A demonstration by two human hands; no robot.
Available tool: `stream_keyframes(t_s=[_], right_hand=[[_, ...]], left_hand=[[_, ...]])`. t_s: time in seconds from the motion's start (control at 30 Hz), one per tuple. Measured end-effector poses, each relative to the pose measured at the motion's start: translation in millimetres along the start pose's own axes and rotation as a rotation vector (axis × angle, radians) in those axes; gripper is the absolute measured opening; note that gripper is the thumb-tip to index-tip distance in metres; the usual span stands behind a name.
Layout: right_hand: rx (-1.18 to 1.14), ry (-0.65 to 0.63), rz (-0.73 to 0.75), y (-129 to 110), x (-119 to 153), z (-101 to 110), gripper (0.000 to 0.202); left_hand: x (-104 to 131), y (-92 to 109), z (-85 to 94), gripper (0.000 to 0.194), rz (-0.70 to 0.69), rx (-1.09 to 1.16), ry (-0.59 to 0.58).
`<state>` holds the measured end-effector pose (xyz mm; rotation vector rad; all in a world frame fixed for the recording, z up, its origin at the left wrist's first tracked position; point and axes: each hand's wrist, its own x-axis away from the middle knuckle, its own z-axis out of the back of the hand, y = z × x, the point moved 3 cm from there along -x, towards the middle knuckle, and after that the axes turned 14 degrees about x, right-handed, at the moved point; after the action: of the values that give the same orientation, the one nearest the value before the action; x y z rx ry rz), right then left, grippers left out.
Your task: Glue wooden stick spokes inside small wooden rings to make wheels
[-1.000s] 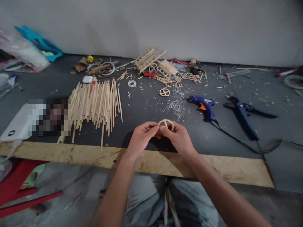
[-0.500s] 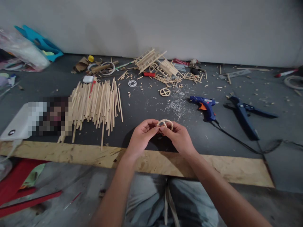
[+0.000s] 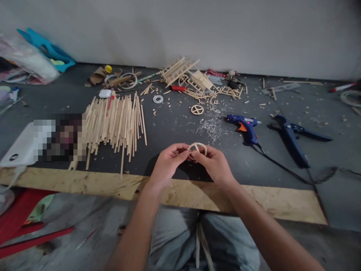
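Note:
Between my two hands, near the table's front edge, is a small wooden wheel (image 3: 202, 144) with spokes inside its ring. My left hand (image 3: 171, 162) pinches its left side with thumb and fingers. On the other side my right hand (image 3: 214, 164) grips the ring, its thumb lying across the lower part. A second wooden wheel (image 3: 197, 110) lies flat on the dark table beyond my hands. Farther back stands a small cart-like model (image 3: 180, 71) of thin sticks.
Many wooden sticks (image 3: 113, 124) lie at the left, beside a white power bank (image 3: 24, 146). To the right are a blue glue gun (image 3: 244, 126) with its cable and a dark blue cutter (image 3: 291, 141). A white perforated ring (image 3: 158, 99) and glue threads (image 3: 211, 126) lie mid-table.
The camera view has shifted very slightly. Both hands still hold the wheel, with almost no change in their pose.

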<state>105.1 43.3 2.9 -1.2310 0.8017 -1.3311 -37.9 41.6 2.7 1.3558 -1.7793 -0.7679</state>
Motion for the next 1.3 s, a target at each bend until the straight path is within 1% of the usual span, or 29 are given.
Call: stream_keyframes(t_s=[0.2, 0.73, 1.1, 1.3], right_hand=[[-0.012, -0.022, 0.015, -0.5, -0.1, -0.6, 0.023], [0.006, -0.015, 0.014, -1.9, 0.3, -0.2, 0.020], [0.013, -0.015, 0.003, -0.9, 0.4, -0.1, 0.022], [-0.001, -0.004, 0.009, -1.9, 0.4, -0.4, 0.020]], left_hand=[[0.4, 1.3, -1.0, 0.013, -0.003, -0.006, -0.005], [-0.5, 0.2, 0.7, 0.011, 0.027, 0.041, -0.026], [-0.8, 2.0, -0.6, 0.011, 0.036, 0.020, -0.043], [-0.8, 0.5, -0.5, 0.011, 0.031, 0.028, -0.026]])
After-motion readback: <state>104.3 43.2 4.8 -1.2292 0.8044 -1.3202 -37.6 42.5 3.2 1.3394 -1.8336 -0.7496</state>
